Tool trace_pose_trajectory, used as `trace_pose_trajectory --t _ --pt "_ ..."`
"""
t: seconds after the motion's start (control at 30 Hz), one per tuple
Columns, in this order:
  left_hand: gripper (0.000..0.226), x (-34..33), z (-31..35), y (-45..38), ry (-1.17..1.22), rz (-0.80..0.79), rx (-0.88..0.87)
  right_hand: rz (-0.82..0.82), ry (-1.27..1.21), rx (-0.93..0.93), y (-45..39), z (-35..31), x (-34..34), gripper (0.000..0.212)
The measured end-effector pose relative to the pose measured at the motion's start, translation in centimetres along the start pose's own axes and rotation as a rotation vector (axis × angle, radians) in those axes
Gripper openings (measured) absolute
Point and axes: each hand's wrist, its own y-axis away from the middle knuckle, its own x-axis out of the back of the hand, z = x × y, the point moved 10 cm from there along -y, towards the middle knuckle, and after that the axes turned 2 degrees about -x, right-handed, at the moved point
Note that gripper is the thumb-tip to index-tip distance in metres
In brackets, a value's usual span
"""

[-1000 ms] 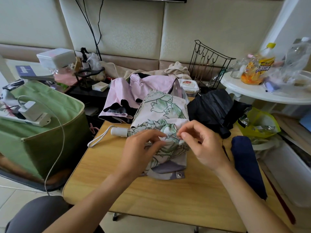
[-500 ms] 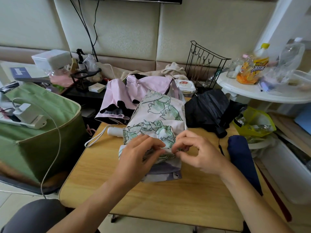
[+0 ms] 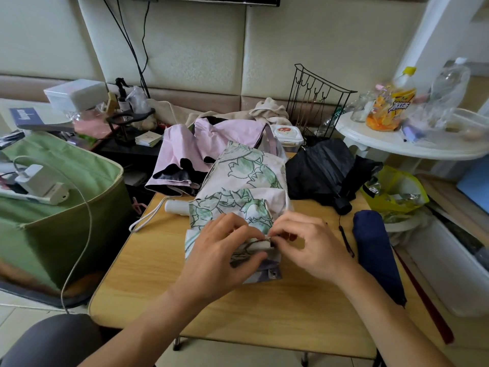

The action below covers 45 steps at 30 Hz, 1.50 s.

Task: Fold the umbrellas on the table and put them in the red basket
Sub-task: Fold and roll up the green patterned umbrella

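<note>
- Left hand (image 3: 219,250) over the near end of the floral umbrella (image 3: 243,192); fingers curled, thumb and fingertips pinching a fold of the printed fabric
- Right hand (image 3: 309,245) meets it from the other side; fingers bent, tips pinched on the same fold, the two sets of fingertips nearly touching
- Floral umbrella lies on the wooden table (image 3: 148,276), canopy half gathered, running away from the fingers toward the far edge; a metal snap shows on the strap just below the fingertips
- White handle (image 3: 176,207) with a loop cord sticks out beyond the left fingers, resting on the table top
- Pink umbrella (image 3: 185,152) unfolded, past the floral one, well beyond the fingers at the far edge
- Black umbrella (image 3: 322,173) loosely collapsed, beyond the right fingers and off to their right
- Navy umbrella (image 3: 375,250) already rolled, lying just right of the right hand, apart from it
- Green fabric bin (image 3: 66,215) well left of the left hand, off the table; a white charger and cable sit on it
- Round white side table (image 3: 397,147) far right, carrying bottles
- Red basket not identifiable in this view
</note>
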Motion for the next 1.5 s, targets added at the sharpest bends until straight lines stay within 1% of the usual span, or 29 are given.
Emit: trace_pose_trajectory --t 0.07,0.2,0.27,0.4,0.53,0.63,0.67,0.77,0.87,0.93,1.0,1.1,1.2,1.3,1.37,1.43,1.5 --pt "0.027 -0.3 0.4 -0.2 -0.065 0.006 -0.020 -0.007 0.012 0.000 0.1 0.0 -0.2 0.010" --pt "0.012 0.2 1.8 -0.7 -0.109 0.126 -0.095 -0.007 -0.012 0.017 -0.1 -0.5 0.0 0.011" --pt "0.011 0.6 1.9 -0.6 -0.099 0.163 -0.103 -0.005 -0.029 0.022 0.0 -0.3 0.4 0.013" --pt "0.012 0.9 2.0 -0.2 -0.060 0.178 -0.120 -0.032 0.036 0.014 0.3 0.4 0.6 0.015" --pt "0.014 0.9 2.4 0.0 -0.044 0.189 -0.135 -0.023 0.139 0.069 0.3 0.1 0.3 0.003" --pt "0.010 0.6 2.6 0.1 -0.040 0.182 -0.153 0.043 0.205 0.067 0.4 0.4 0.8 0.014" --pt "0.009 0.6 2.7 0.2 -0.041 0.181 -0.159 0.059 0.217 0.068 0.4 0.3 0.9 0.014" --pt "0.009 0.8 2.9 0.1 -0.052 0.192 -0.159 0.034 0.226 0.078 0.6 -0.4 0.5 0.002" --pt "0.011 1.1 2.9 0.1 -0.062 0.204 -0.154 -0.037 0.300 0.042 0.5 -0.2 -0.2 0.015" --pt "0.011 1.0 3.1 0.2 -0.072 0.197 -0.167 -0.060 0.393 0.029 0.5 0.3 -0.8 0.020" --pt "0.010 0.6 3.6 0.4 -0.079 0.179 -0.189 -0.036 0.450 0.019 0.4 0.5 -1.2 0.019" --pt "0.010 0.1 4.3 0.7 -0.086 0.158 -0.216 0.012 0.462 0.005 0.4 0.6 -1.2 0.016" --pt "0.010 -0.1 4.3 0.8 -0.092 0.157 -0.221 0.024 0.471 0.015 0.6 0.7 -1.2 0.014" --pt "0.010 -0.5 4.4 1.1 -0.087 0.136 -0.237 0.035 0.483 -0.017 0.4 1.0 -1.0 0.020" --pt "0.011 -1.0 4.7 1.3 -0.093 0.105 -0.248 0.001 0.468 -0.023 0.4 1.2 -1.3 0.021" --pt "0.013 -1.4 4.6 1.3 -0.101 0.072 -0.209 -0.090 0.427 -0.031 0.6 1.5 -1.9 0.018" --pt "0.015 -2.0 4.3 1.4 -0.107 0.003 -0.170 -0.186 0.390 -0.069 0.9 1.9 -2.2 0.023"
